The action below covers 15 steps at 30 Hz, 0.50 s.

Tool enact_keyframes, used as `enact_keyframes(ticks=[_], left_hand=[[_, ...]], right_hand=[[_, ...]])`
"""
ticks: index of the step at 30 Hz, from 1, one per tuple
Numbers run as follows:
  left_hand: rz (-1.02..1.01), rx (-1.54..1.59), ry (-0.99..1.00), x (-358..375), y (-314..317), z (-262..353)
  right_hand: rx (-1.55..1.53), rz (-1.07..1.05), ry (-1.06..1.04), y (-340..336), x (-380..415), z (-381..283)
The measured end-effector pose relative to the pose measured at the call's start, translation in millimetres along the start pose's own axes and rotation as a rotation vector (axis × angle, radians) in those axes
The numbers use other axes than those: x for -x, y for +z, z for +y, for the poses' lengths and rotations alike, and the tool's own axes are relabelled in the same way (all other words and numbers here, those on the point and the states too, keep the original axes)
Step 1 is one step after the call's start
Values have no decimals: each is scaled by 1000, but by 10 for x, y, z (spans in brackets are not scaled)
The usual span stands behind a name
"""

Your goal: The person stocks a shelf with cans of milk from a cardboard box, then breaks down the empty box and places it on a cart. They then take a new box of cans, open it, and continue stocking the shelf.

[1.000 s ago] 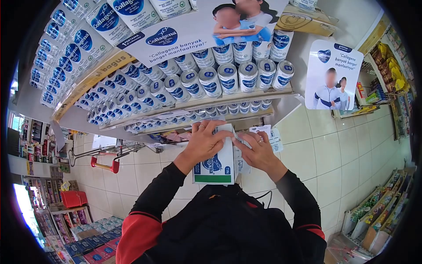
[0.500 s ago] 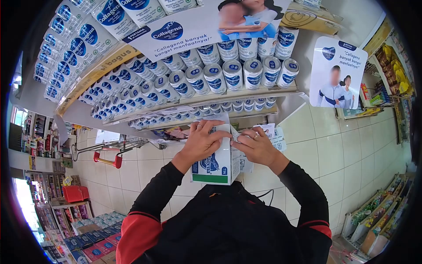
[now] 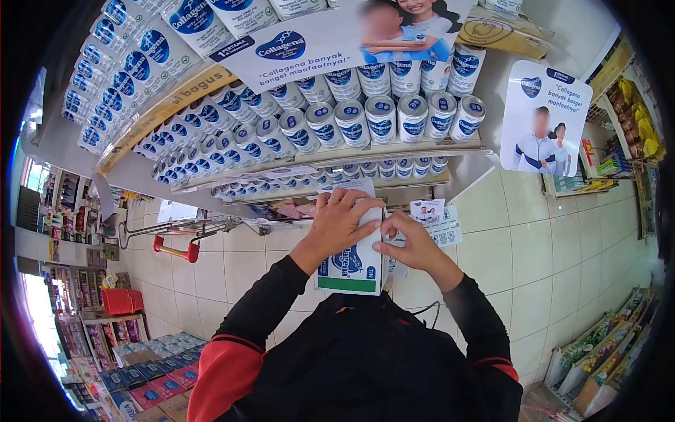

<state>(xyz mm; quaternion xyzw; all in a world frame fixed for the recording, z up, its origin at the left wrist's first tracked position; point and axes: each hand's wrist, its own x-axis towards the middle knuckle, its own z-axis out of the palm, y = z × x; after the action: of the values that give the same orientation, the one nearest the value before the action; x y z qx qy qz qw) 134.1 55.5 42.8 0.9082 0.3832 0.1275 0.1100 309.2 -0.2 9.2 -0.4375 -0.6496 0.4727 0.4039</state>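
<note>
A white carton point(image 3: 362, 271) with a blue Collagena logo and a green band stands upright just in front of my body. Over its upper part lies my left hand point(image 3: 343, 224), fingers bent across the top and thumb on the face. At the carton's right edge, my right hand point(image 3: 415, 243) has curled fingers, with thumb and forefinger touching the edge. What the other right fingers touch is hidden. Behind the carton, rows of white and blue Collagena cans point(image 3: 382, 119) fill the shelf.
A shelf board point(image 3: 323, 169) runs close beyond my hands, with more cans below. Printed leaflets point(image 3: 436, 221) are right of the carton. A metal cart with a red handle point(image 3: 176, 251) stands left. A promotional sign point(image 3: 545, 119) projects at the right, above the tiled floor point(image 3: 527, 246).
The carton has turned slightly, so less of its right side shows. Both hands have shifted a little right in view, and the right fingers have slid down along the edge.
</note>
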Motion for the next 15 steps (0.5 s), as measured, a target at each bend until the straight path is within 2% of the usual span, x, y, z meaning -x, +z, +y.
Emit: enact_keyframes(ticks=[3,10,13,15], left_hand=[[-16,36,-27,-27,-10,1],[-6,106,-74,-66,22,24],[-3,109,-93,-61,21,29],[10,122,-99,-58,23,17]], right_hand=[[8,104,41,74,23,-5],[-53,173,81,135,90,76],[-25,137,12,87,74,57],[97,13,-230,49,71,64]])
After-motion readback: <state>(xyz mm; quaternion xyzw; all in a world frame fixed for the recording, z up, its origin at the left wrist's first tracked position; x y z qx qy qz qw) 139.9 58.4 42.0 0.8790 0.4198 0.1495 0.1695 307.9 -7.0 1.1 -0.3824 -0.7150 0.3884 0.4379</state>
